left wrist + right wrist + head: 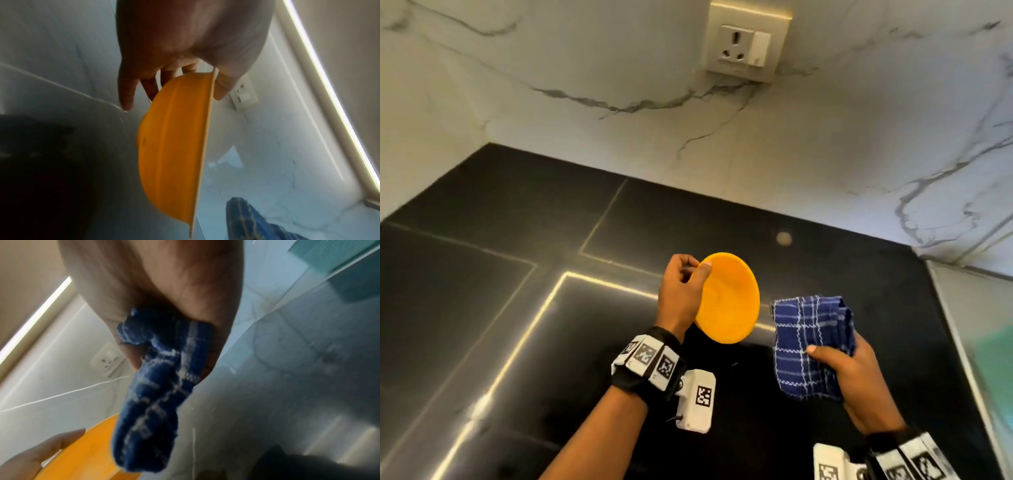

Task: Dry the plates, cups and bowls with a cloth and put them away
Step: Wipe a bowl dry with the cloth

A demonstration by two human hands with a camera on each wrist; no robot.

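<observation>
My left hand (685, 291) holds an orange bowl (729, 298) by its rim above the black counter, thumb on the inside and fingers behind. The bowl is tilted on edge with its hollow facing right. In the left wrist view the bowl (174, 146) hangs from the left hand (185, 68) in side profile. My right hand (856, 373) grips a folded blue checked cloth (811, 346) just right of the bowl, a small gap between them. In the right wrist view the cloth (156, 394) hangs from the right hand (156, 318), with the bowl (90, 451) at lower left.
A black counter (500, 291) with pale inlaid lines runs under both hands. White marble walls meet in a corner at the back left. A wall socket (746, 41) sits on the back wall. A steel sink edge (962, 342) borders the counter on the right.
</observation>
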